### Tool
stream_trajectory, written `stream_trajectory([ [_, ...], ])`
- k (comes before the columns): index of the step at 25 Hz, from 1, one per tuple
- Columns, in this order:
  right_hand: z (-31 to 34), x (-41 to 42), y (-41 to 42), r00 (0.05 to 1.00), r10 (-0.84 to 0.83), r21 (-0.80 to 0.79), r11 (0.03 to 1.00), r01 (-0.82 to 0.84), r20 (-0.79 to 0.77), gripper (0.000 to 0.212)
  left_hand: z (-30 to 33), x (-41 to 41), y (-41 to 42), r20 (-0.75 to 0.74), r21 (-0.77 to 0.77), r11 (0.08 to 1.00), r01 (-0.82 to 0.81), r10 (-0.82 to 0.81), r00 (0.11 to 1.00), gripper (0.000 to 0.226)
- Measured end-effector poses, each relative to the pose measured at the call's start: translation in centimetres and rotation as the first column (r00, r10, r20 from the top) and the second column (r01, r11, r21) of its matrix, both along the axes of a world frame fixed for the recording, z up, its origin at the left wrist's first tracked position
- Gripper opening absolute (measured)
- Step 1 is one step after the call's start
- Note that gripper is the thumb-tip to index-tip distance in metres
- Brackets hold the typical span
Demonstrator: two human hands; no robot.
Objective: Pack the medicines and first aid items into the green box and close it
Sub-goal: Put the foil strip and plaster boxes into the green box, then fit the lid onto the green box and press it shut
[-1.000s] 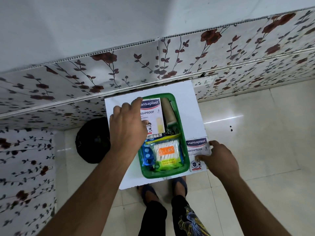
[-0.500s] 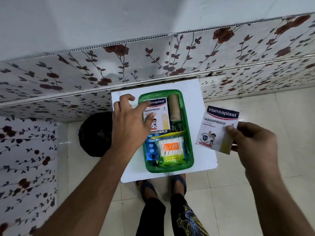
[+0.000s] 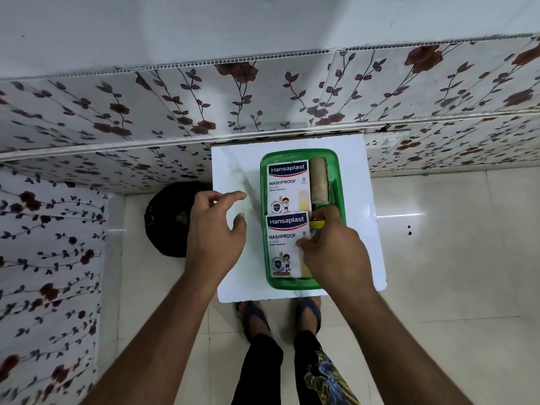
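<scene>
While my right hand (image 3: pixel 333 252) pinches the near plaster pack (image 3: pixel 285 244) in the green box (image 3: pixel 340 182), my left hand (image 3: pixel 217 229) floats spread over bare white board (image 3: pixel 230 171).

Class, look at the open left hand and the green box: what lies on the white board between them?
Nothing: in the head view, only bare white board separates the left hand from the green box.

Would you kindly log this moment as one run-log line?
right hand: placing second plaster pack | left hand: open, beside green box | lid: unseen
</scene>
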State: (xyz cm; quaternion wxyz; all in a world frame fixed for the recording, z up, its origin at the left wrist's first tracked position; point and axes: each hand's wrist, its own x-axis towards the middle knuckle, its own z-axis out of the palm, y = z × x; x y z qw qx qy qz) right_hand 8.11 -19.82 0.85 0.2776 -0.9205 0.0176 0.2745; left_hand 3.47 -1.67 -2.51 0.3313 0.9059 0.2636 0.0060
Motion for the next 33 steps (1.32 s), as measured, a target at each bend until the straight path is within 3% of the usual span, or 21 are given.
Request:
stream_trajectory([
  [4, -0.1, -0.8, 0.3, 0.971, 0.171, -0.11, 0.982, -0.154, 0.165, 0.072, -0.7, -0.3, -0.3, -0.039, -0.075, 0.997, -0.029, 0.026, 0.999, 0.038],
  [11, -1.1, -0.6, -0.1, 0.989, 0.111, 0.039, 0.993, -0.115, 0.097, 0.069, -1.5, -0.1, -0.6, -0.08, -0.199, 0.979, -0.05, 0.035, 0.996, 0.035],
  [14, -0.1, 0.4, -1.8, 0.991, 0.007, 0.11, 0.994, -0.022, 0.133, 0.056, -2.0, 0.3, -0.5, -0.09, -0.249, 0.966, -0.069, 0.048, 0.995, 0.033],
  [17, 0.2, 1.9, -4.4, 0.973, -0.053, -0.01, 0.998, 0.056, 0.226, 0.043, -2.8, 0.8, -0.4, -0.19, -0.339, 0.926, -0.163, 0.103, 0.976, 0.031],
  [19, -0.6, 2.6, -5.3, 0.994, 0.025, -0.107, 0.994, -0.014, 0.105, 0.04, -3.5, 1.3, -0.6, -0.308, -0.382, 0.901, -0.205, 0.085, 0.948, 0.028],
  [21, -1.8, 2.5, -5.4, 0.99, 0.138, -0.099, 0.985, -0.138, -0.013, 0.03, -4.1, 1.9, -0.9, -0.383, -0.428, 0.876, -0.223, 0.047, 0.923, 0.023],
  [23, -2.4, 2.4, -5.2, 0.981, 0.192, -0.094, 0.978, -0.187, 0.038, 0.021, -4.5, 2.4, -1.3, -0.408, -0.456, 0.855, -0.248, 0.047, 0.912, 0.022],
  [29, -1.5, 3.1, -7.1, 0.977, 0.141, 0.003, 0.99, -0.143, 0.158, 0.018, -5.3, 3.0, -1.9, -0.4, -0.408, 0.878, -0.252, 0.077, 0.913, 0.021],
  [33, 0.7, 4.3, -10.0, 0.984, 0.021, 0.02, 0.999, -0.025, 0.178, 0.029, -4.9, 4.0, -3.6, -0.41, -0.175, 0.976, -0.129, 0.047, 0.911, 0.023],
])
